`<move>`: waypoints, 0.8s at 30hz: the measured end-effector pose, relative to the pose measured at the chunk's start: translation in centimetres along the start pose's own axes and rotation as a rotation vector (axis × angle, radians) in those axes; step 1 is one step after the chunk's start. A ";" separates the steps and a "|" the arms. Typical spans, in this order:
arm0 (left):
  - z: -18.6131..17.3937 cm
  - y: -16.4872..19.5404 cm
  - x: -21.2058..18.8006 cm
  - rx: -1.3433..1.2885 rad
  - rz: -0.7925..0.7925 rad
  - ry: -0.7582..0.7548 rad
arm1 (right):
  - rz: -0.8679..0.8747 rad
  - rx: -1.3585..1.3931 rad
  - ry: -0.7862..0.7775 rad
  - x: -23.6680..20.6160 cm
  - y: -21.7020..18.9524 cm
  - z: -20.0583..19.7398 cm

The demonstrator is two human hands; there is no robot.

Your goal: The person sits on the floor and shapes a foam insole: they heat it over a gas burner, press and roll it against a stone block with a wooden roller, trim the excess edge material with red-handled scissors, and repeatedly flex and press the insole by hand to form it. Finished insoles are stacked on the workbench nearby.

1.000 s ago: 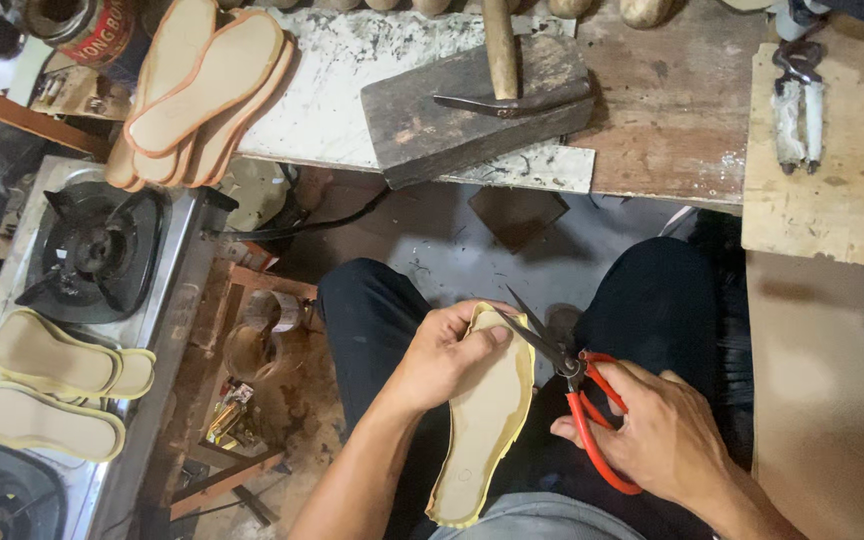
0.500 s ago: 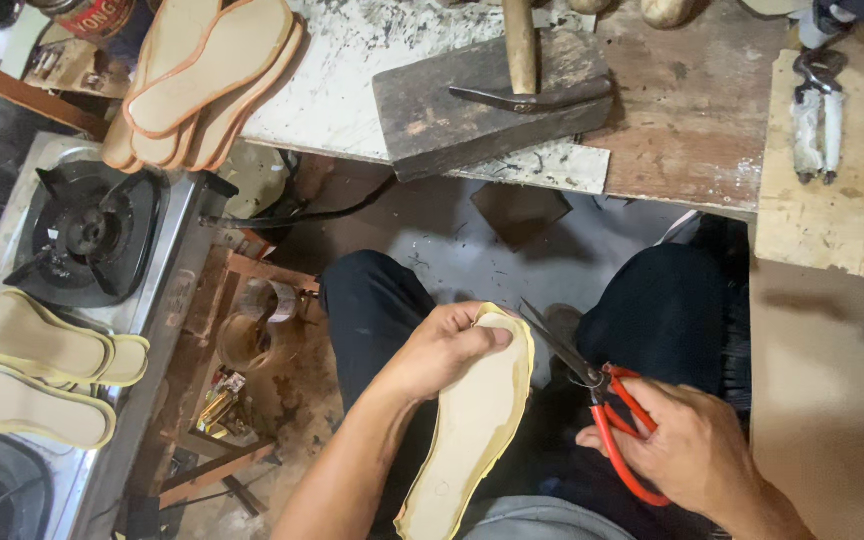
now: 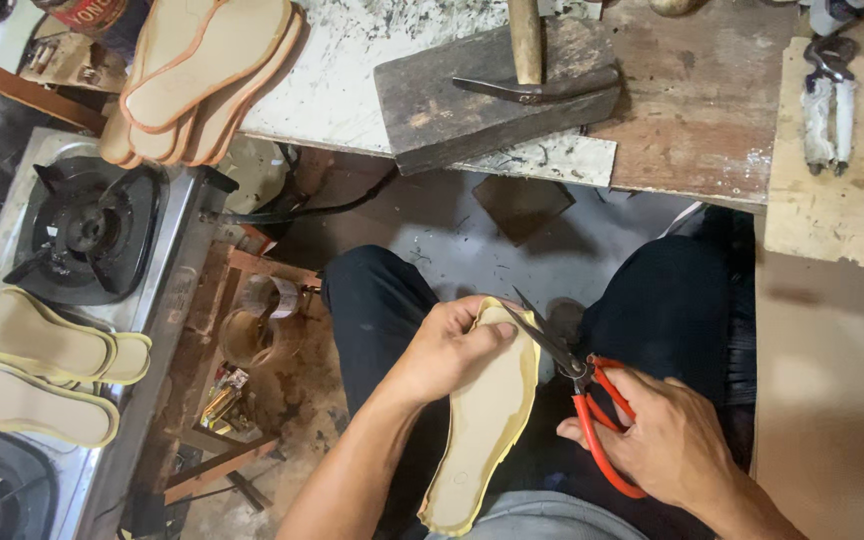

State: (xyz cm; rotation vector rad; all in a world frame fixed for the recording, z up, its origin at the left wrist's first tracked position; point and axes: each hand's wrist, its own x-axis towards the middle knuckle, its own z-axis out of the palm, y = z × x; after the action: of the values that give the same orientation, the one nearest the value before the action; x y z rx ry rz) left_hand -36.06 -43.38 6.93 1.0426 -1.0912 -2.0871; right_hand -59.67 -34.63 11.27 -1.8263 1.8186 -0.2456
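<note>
My left hand (image 3: 442, 348) grips the toe end of a pale tan shoe insole (image 3: 482, 420) with a yellowish rim, held over my lap. In my right hand (image 3: 667, 440) are red-handled scissors (image 3: 577, 385), fingers through the loops. The dark blades are parted and their tips touch the insole's upper right edge, close to my left thumb. The insole's heel end points down toward my waist.
A stack of tan insoles (image 3: 202, 75) lies on the workbench at top left. A hammer (image 3: 532, 60) rests on a dark wooden block (image 3: 432, 100). Pliers (image 3: 827, 100) lie on a board at right. More insoles (image 3: 42, 345) sit on a gas stove (image 3: 92, 225) at left.
The scissors' blades have come in against the insole's toe edge. My left hand has turned the insole slightly, and the view has shifted a little.
</note>
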 end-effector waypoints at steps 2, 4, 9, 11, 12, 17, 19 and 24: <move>-0.2 -0.3 0.0 -0.036 -0.013 -0.011 | -0.002 0.016 -0.010 -0.1 0.2 0.1; -0.3 -0.6 0.2 -0.082 -0.025 -0.026 | -0.048 0.042 0.024 -0.2 0.5 0.3; -0.5 -1.2 0.5 -0.121 -0.055 -0.057 | -0.071 0.020 0.033 -0.5 1.1 0.5; -0.5 -1.3 0.5 -0.116 -0.053 -0.059 | -0.091 0.003 0.038 -0.4 1.3 0.4; -0.6 -1.3 0.4 -0.112 -0.048 -0.059 | -0.105 0.003 0.040 -0.4 1.4 0.3; -1.2 -1.0 0.3 -0.098 -0.101 -0.108 | -0.063 0.033 -0.034 -0.4 1.8 -0.2; -1.5 -1.0 0.3 -0.109 -0.147 -0.147 | -0.112 0.027 -0.005 -0.5 2.2 -0.4; -1.9 -1.7 0.4 -0.151 -0.195 -0.183 | -0.202 -0.035 -0.011 -0.6 3.4 -0.5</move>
State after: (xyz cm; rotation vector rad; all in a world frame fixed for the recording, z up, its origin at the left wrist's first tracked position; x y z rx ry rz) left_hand -34.84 -43.62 4.67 0.9311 -0.9295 -2.4189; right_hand -62.88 -33.95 10.18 -2.0337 1.6410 -0.2798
